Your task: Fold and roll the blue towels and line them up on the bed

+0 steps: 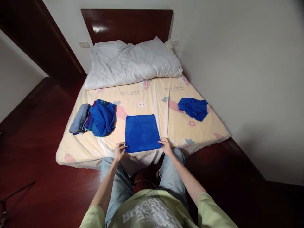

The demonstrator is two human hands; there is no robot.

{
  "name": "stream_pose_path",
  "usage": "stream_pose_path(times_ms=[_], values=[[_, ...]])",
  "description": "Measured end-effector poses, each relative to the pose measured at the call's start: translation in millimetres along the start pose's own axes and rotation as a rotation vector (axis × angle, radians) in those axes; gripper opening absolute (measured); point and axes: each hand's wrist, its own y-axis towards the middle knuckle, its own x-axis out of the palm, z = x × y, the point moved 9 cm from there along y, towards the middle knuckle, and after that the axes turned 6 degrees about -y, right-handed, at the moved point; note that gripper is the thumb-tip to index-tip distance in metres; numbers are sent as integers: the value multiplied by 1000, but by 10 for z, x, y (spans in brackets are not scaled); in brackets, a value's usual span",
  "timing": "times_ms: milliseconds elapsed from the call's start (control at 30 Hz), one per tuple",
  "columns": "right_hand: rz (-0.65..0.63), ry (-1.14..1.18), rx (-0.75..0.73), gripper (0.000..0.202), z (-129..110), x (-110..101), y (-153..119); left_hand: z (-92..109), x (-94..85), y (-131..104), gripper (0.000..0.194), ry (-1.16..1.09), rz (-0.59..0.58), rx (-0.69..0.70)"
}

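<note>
A blue towel (142,132) lies flat in a near-square on the bed, close to its front edge. With thumb and fingers, my left hand (120,151) pinches the towel's near left corner. At the near right corner my right hand (165,146) grips the cloth the same way. To the left sits a crumpled pile of blue cloths (103,118), with a bit of purple fabric showing at its side. Beside that pile is a folded grey-blue cloth (80,118). A bunched blue cloth (193,108) rests on the right part of the bed.
The bed (142,104) wears a yellow sheet with carrots and rabbits, creased down its middle. A large white pillow (133,63) lies against the dark wooden headboard (128,25). A wall runs along the right. A thin black rod (19,191) shows at lower left.
</note>
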Motion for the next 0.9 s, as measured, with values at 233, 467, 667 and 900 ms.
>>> stream_pose_path(times_ms=[233, 467, 667, 900], values=[[-88, -29, -10, 34, 27, 67, 38, -49, 66, 17, 33, 17, -54, -31], [-64, 27, 61, 31, 126, 61, 104, -81, 73, 47, 32, -11, 10, -83], [-78, 47, 123, 28, 132, 34, 151, -95, 32, 55, 32, -55, 40, -116], [-90, 66, 206, 26, 178, 27, 178, -186, -1, 40, 33, -97, 65, -192]])
